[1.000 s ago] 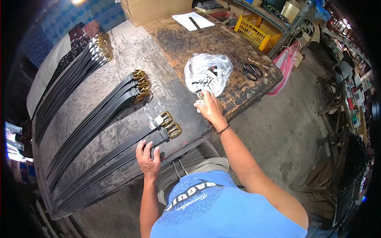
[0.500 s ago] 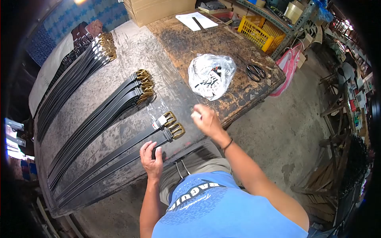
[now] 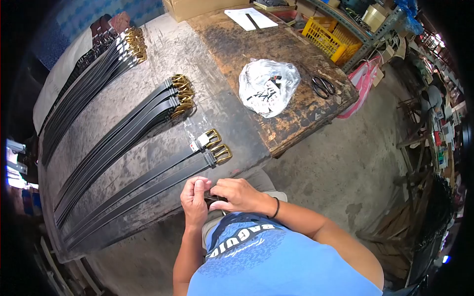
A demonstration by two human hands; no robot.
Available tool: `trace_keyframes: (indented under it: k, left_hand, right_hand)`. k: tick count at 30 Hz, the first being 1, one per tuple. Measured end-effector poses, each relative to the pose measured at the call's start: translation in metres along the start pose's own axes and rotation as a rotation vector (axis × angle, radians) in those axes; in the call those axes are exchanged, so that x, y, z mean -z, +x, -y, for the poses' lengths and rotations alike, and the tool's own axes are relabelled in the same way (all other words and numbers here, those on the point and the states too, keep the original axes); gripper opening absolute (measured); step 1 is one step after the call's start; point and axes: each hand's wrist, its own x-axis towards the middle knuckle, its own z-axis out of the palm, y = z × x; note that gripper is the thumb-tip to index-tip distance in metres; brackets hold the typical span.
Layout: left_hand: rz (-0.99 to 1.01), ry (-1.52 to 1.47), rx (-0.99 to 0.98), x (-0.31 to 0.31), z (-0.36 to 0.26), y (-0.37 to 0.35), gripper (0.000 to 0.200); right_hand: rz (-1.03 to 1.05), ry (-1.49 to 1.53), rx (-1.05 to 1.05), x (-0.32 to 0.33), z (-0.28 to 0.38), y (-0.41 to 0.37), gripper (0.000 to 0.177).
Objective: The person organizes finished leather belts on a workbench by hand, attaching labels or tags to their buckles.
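My left hand (image 3: 195,200) and my right hand (image 3: 237,194) are close together at the table's near edge, in front of my shirt. Both have curled, pinching fingers, and whatever they hold is too small or hidden to make out. Just beyond them lie two dark belts with brass-coloured buckles: the nearer belt (image 3: 163,188) and the farther belt (image 3: 148,173). A white tag (image 3: 201,141) sits by the farther belt's buckle. A clear plastic bag (image 3: 268,101) with small black-and-white pieces inside rests farther back, to the right.
Stacked belts (image 3: 123,129) lie at mid-table, and another belt bundle (image 3: 89,93) lies farther left. Scissors (image 3: 323,87) rest near the right edge. White paper (image 3: 239,18) and a cardboard box (image 3: 202,7) are at the back. A yellow crate (image 3: 321,40) stands beyond the table.
My right hand has moved back toward my body, from near the plastic bag to beside my left hand. My left hand's fingers have closed into a pinch. The view has shifted slightly.
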Motion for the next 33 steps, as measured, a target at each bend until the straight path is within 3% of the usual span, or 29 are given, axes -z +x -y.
trace_keyframes:
  k: [2,4,8,12,18,26,33]
  left_hand:
    - [0.036,0.08,0.017,0.01,-0.012,-0.005,0.021]
    - [0.076,0.355,0.066,0.02,-0.026,-0.006,0.018]
    - [-0.081,0.507,-0.064,0.042,-0.017,0.005,0.013]
    - [-0.044,0.745,-0.068,0.053,-0.024,0.024,0.016]
    - [0.086,1.177,-0.007,0.036,-0.01,0.063,0.023]
    - [0.124,1.138,-0.107,0.005,0.004,0.077,0.02]
    - [0.124,1.062,-0.084,0.009,0.01,0.083,0.023]
  right_hand:
    - [-0.017,0.029,-0.004,0.007,0.003,0.003,0.028]
    - [-0.106,0.002,-0.049,0.015,-0.005,0.007,0.021]
    - [-0.209,-0.084,-0.24,0.039,-0.035,0.012,0.011]
    - [-0.126,-0.108,-0.328,0.049,-0.053,0.025,0.012]
    - [-0.033,-0.166,-0.284,0.025,-0.079,0.04,0.016]
    - [0.065,-0.257,-0.297,0.017,-0.085,0.046,0.018]
    - [0.003,-0.305,-0.291,0.01,-0.086,0.048,0.012]
